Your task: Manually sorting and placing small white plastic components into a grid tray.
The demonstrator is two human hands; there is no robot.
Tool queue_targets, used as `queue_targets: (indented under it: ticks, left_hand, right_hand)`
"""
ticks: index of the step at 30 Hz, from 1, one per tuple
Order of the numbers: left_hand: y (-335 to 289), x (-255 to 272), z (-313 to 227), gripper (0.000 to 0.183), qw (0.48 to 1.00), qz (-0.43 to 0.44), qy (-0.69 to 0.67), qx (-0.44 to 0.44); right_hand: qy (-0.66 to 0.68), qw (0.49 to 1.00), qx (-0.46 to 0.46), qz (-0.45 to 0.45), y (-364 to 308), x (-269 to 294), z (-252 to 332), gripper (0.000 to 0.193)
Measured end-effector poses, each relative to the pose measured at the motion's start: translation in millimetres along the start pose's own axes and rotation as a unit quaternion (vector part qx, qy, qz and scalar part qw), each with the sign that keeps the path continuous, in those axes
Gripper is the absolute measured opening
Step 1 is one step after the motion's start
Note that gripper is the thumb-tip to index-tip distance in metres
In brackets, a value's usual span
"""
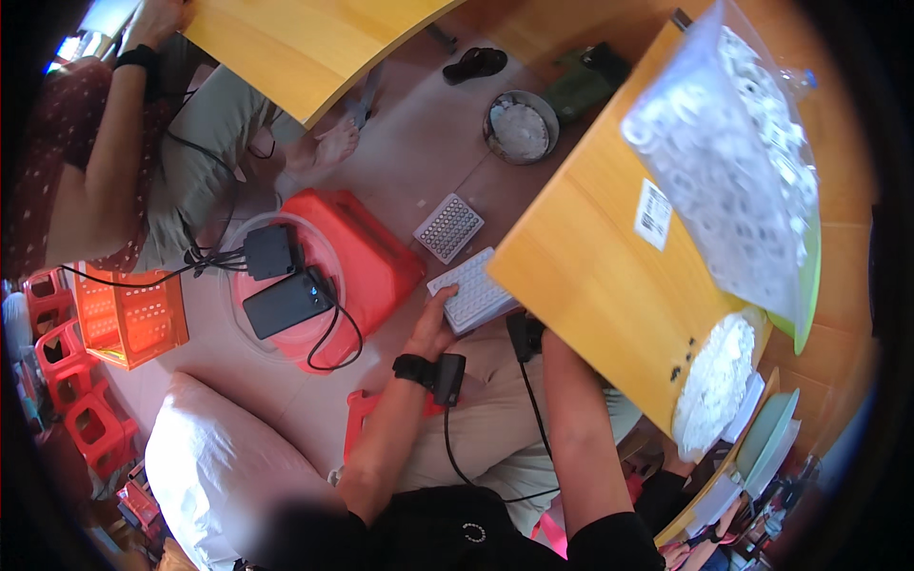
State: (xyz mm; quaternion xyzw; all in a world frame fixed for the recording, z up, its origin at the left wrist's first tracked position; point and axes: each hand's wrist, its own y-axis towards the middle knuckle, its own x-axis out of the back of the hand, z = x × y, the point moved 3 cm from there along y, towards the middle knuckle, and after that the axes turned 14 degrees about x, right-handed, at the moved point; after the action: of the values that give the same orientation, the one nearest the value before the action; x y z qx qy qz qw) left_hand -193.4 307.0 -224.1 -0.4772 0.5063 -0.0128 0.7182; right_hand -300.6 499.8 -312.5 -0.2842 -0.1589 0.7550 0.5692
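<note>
My left hand (pixel 434 326) is closed on the near left edge of a white tray (pixel 470 287) with a grid of small cells, its thumb lying over the rim. The tray is held low, beside the corner of the yellow table (pixel 571 238). My right forearm (pixel 579 438) reaches up under the table's edge, and the tabletop hides that hand. A dark band with a small black device (pixel 447 379) is strapped at my left wrist. Beyond the held tray, a second grid tray (pixel 447 228) with rows of round cells lies on the floor.
A clear bag of small white parts (pixel 724 181) and a white heap (pixel 716 385) rest on the yellow table. Left stands a red stool (pixel 371 243) bearing a phone (pixel 286 303) and cables. Further off are a metal bowl (pixel 521 127), an orange crate (pixel 133 314) and a seated person (pixel 105 181).
</note>
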Motion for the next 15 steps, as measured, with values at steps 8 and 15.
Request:
queue_targets:
  ticks: [8,15]
  left_hand:
    - [-99.2,-8.5,-5.0,0.045,0.999,-0.023,0.038,-0.002]
    - [-210.8,-44.8,-13.5,0.047,0.982,0.058,0.178,-0.027]
  right_hand:
    - [0.107,0.992,0.025,-0.063,-139.6,-121.5,61.2,0.036]
    - [0.113,0.993,0.022,0.003,-216.9,-191.6,101.8,0.041]
